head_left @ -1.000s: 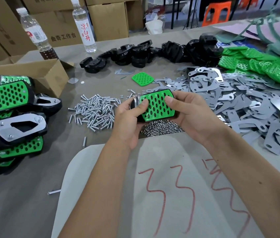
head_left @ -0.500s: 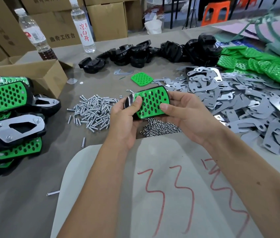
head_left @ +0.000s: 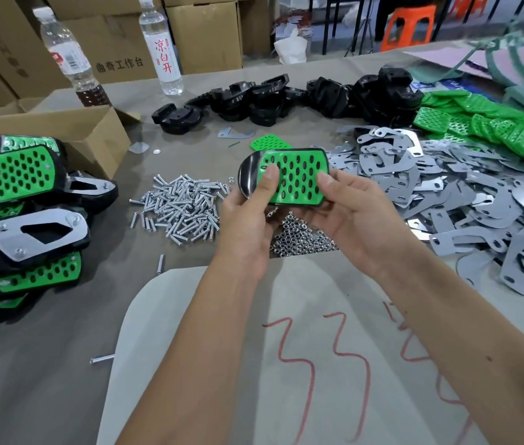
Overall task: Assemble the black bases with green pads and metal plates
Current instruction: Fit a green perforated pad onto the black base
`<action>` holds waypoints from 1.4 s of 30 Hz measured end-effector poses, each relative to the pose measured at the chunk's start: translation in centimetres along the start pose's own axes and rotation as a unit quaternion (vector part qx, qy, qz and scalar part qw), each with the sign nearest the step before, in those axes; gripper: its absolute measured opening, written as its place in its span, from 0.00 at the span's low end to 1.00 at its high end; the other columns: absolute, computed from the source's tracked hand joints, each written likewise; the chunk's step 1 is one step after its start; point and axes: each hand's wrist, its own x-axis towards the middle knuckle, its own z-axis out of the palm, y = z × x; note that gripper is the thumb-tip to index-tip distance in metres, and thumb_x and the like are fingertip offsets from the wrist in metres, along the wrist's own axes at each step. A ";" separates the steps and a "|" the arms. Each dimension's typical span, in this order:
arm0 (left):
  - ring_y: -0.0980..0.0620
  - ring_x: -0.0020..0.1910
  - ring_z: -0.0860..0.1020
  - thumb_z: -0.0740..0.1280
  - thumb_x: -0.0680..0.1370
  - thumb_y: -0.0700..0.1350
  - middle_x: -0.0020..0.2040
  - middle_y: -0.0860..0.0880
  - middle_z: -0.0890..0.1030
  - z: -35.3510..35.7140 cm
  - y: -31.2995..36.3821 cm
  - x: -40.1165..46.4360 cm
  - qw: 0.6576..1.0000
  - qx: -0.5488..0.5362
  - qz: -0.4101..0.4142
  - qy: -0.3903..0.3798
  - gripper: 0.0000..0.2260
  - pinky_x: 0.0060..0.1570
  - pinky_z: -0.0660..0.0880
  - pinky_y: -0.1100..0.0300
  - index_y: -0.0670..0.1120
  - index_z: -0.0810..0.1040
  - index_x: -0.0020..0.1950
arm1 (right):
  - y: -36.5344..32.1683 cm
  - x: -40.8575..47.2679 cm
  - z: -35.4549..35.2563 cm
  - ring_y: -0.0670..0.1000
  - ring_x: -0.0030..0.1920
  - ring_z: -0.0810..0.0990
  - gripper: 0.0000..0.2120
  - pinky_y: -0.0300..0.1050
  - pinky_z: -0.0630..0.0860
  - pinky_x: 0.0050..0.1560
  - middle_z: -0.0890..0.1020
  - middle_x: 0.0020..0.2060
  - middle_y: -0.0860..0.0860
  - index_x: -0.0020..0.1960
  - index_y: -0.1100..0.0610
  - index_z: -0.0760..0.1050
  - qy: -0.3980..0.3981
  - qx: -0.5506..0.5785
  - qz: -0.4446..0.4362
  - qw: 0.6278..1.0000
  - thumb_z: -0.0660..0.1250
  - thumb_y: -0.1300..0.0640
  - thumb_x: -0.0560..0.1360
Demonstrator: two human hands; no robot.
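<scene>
A black base with a green perforated pad [head_left: 296, 176] on its top is held above the table between both hands. My left hand [head_left: 251, 216] grips its left end, thumb on the pad beside a shiny metal edge. My right hand [head_left: 350, 213] cups the right end from below, thumb on the pad. Loose black bases [head_left: 286, 97] are heaped at the back. Grey metal plates [head_left: 446, 194] spread at the right, green pads [head_left: 491, 126] behind them. One loose green pad [head_left: 268, 143] lies on the table.
Finished assemblies [head_left: 20, 213] are stacked at the left by an open cardboard box [head_left: 61, 130]. A pile of screws [head_left: 183, 207] and a pile of nuts [head_left: 299, 236] lie under the hands. Two bottles [head_left: 161, 46] stand at the back. A white sheet [head_left: 286, 348] with red marks lies near me.
Both hands have lifted the base and pad a little higher and farther from me, turning it more level. The grip is unchanged.
</scene>
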 end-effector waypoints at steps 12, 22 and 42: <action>0.45 0.49 0.84 0.68 0.81 0.43 0.53 0.40 0.85 -2.7 3.2 1.3 0.988 -0.114 0.017 0.099 0.14 0.45 0.81 0.55 0.37 0.80 0.62 | 1.3 3.2 3.7 0.59 0.53 0.86 0.13 0.53 0.84 0.53 0.86 0.54 0.61 0.59 0.61 0.82 -0.101 -0.094 0.017 0.990 0.62 0.55 0.84; 0.47 0.42 0.87 0.78 0.70 0.30 0.45 0.47 0.86 -6.3 4.8 2.6 0.950 -0.062 0.140 0.271 0.18 0.40 0.84 0.48 0.48 0.77 0.51 | 5.6 10.6 8.3 0.61 0.52 0.83 0.10 0.50 0.79 0.51 0.85 0.50 0.60 0.56 0.60 0.83 0.004 -0.732 -0.057 0.678 0.65 0.56 0.82; 0.46 0.42 0.86 0.75 0.73 0.34 0.49 0.42 0.85 -5.0 4.1 2.2 0.987 -0.041 0.000 0.153 0.20 0.38 0.84 0.51 0.37 0.76 0.64 | 0.4 3.8 4.2 0.49 0.28 0.75 0.07 0.41 0.72 0.30 0.83 0.33 0.55 0.45 0.58 0.80 0.019 -0.386 -0.007 0.922 0.74 0.68 0.75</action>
